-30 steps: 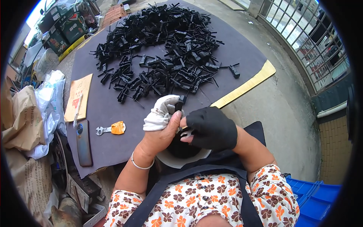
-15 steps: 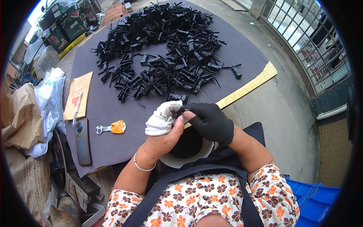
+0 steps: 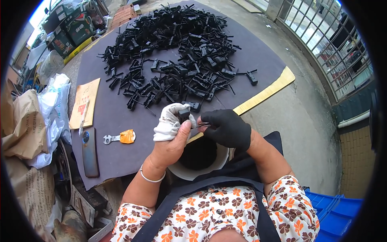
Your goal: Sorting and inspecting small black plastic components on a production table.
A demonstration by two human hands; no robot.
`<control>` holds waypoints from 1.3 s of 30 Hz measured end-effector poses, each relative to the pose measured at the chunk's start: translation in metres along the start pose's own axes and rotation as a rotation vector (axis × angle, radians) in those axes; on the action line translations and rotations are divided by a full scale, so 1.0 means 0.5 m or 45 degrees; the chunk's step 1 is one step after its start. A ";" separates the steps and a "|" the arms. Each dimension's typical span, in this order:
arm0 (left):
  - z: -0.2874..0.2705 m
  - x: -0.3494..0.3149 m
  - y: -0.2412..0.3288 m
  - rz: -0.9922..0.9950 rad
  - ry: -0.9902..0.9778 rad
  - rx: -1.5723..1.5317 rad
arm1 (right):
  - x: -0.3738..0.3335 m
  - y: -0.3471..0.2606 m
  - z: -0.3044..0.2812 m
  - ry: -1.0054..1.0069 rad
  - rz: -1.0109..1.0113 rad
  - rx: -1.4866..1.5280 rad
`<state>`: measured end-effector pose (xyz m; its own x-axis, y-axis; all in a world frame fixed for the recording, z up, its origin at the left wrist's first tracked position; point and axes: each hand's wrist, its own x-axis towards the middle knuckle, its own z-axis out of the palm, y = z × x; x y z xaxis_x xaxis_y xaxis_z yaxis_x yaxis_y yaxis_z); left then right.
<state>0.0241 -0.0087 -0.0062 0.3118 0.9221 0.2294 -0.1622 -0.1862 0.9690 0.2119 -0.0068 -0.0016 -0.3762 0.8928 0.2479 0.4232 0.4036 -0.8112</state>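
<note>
My left hand [image 3: 172,131], in a white glove with the thumb bare, is closed around a small black plastic part [image 3: 184,115] held upright. Close beside it, my right hand [image 3: 225,128] in a black glove pinches a thin metallic tool [image 3: 204,124], whose exact kind is too small to make out. Both hands are above the near edge of the table, over a white bucket [image 3: 221,160] with dark contents. In front of them, a large heap of similar black plastic parts [image 3: 177,44] covers much of the table.
On the grey tabletop [image 3: 117,157], at left, lie a phone [image 3: 90,155], a wrench with orange tape [image 3: 119,137], and a pen [image 3: 84,115] on a brown envelope [image 3: 90,94]. Bags [image 3: 24,125] crowd the left side. A blue crate [image 3: 338,213] stands at lower right; a barred window [image 3: 322,36] is beyond.
My hands have drawn slightly apart. The black part in my left hand has turned upright and shows more, and the thin metallic tool in my right hand has come into sight.
</note>
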 end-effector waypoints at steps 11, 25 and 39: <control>0.012 0.001 0.028 -0.352 -0.267 -0.071 | 0.000 -0.001 0.001 0.056 -0.042 0.207; 0.013 -0.019 0.025 0.204 -0.089 0.601 | 0.005 -0.023 0.003 -0.145 -0.039 0.074; -0.033 -0.012 0.048 -0.209 0.124 0.519 | 0.038 0.018 -0.008 0.083 0.069 -0.534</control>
<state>0.0028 -0.0131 0.0143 0.2100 0.9745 0.0791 0.2700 -0.1356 0.9533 0.2120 0.0148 -0.0022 -0.2973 0.9202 0.2547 0.7443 0.3904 -0.5418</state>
